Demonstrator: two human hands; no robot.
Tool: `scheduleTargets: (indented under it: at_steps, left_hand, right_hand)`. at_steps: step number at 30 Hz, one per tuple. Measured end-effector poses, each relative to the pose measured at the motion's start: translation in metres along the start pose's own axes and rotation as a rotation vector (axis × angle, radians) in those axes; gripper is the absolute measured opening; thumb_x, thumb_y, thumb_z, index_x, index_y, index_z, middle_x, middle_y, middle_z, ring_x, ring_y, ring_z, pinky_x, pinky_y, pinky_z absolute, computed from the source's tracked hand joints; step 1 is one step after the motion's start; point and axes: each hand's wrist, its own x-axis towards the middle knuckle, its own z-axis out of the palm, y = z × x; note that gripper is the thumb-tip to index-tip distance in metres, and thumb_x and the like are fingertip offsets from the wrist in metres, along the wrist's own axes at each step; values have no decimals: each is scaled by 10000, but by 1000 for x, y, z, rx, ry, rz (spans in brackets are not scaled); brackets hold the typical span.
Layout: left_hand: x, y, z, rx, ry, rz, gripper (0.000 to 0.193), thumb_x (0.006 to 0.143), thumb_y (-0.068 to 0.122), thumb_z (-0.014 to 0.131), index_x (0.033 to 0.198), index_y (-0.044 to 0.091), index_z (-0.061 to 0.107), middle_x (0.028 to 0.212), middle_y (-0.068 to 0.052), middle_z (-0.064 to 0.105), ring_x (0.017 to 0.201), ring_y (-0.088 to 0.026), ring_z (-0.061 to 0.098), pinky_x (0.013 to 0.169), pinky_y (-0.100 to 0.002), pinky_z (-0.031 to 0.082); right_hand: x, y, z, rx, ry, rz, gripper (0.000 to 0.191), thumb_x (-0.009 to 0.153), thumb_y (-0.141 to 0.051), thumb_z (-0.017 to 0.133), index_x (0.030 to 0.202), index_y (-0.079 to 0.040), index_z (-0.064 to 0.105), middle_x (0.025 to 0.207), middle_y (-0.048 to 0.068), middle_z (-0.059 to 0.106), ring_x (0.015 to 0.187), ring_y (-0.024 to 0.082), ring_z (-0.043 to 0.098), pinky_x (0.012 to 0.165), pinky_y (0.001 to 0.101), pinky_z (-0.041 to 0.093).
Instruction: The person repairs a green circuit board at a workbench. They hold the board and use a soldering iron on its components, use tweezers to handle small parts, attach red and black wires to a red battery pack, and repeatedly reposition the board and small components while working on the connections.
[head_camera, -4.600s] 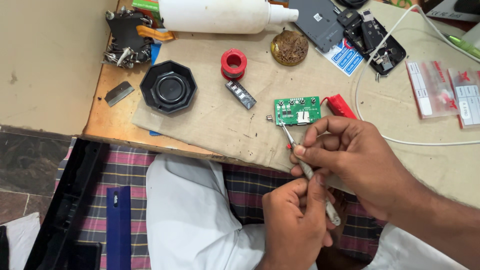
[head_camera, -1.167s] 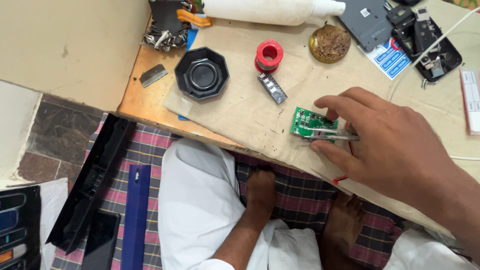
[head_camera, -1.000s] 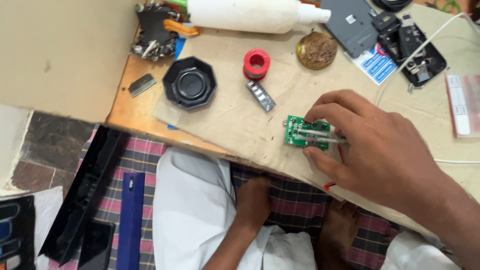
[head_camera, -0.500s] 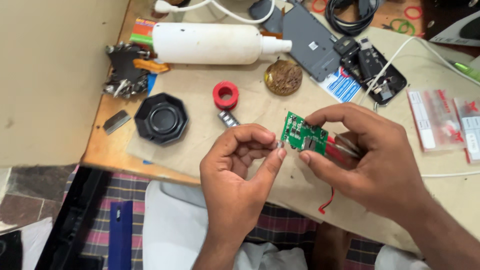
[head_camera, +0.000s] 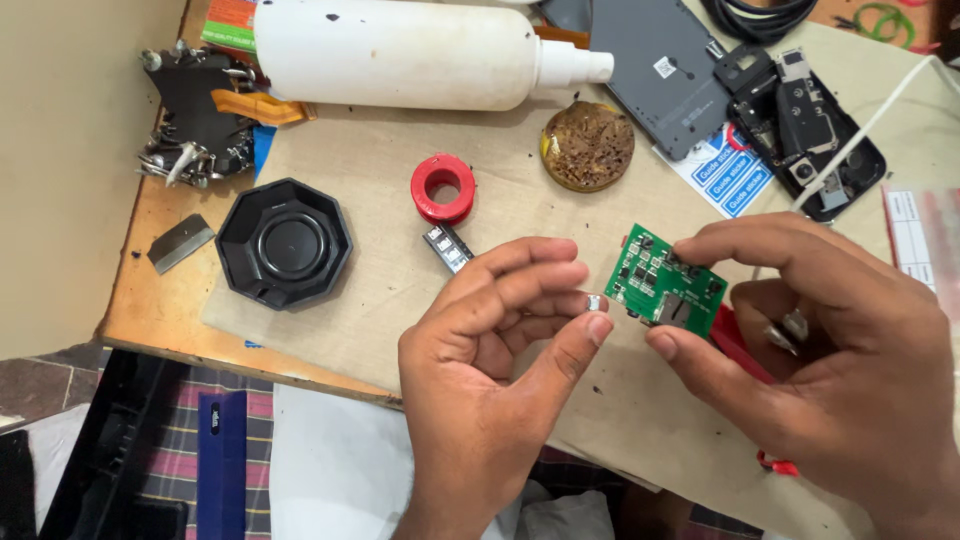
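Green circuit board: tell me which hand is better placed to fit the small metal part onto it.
Probably the left. The left hand already pinches the small metal part between thumb and fingertips, right beside the green circuit board. The right hand is occupied gripping the board by its edges, steadying it above the table.

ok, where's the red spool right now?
In the head view the red spool stands on the brown paper mat, left of centre, between the black octagonal dish and the round brown tin, below the white bottle.
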Motion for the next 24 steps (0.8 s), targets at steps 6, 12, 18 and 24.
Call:
scheduleTargets:
  at_steps: [6, 12, 18, 24]
  left_hand:
    - [6, -2, 5, -27, 20, -39, 182, 854, -98, 783, 1026, -87, 723, 1165, -145, 689, 945, -134, 721, 840, -266, 626]
    - [11, -3, 2, -149, 55, -217, 163, 869, -70, 777, 1021, -96, 722, 914, -123, 765, 831, -139, 721, 749, -255, 593]
    - [13, -3, -4, -345, -28, -300, 199, 901, -25, 743, 1075, -112, 701, 945, -177, 764, 857, -194, 745, 815, -325, 626]
    - [14, -8, -3, -423, -50, -248, 170, 946, -32, 714, 1092, -99, 656, 1027, -203, 727, 925, -222, 732, 866, -361, 617]
  right_hand:
    - [4, 2, 3, -71, -4, 12, 475, 721, -64, 866, 1138, 30, 659, 989, 106, 680, 526, 18, 522, 389, 192, 373]
    - [3, 18, 6, -1, -5, -28, 530, 698, -49, 870, 1163, 14, 623, 1014, 122, 669, 485, 6, 522, 386, 200, 373]
    - [-1, 30, 9, 34, -1, 9, 594, 708, -51, 859, 1241, -7, 600, 778, 75, 618, 500, 34, 512, 400, 218, 328]
    - [-3, 32, 11, 17, 54, 48, 547, 740, -39, 870, 1209, -7, 591, 640, 36, 609, 472, 40, 556, 359, 197, 353]
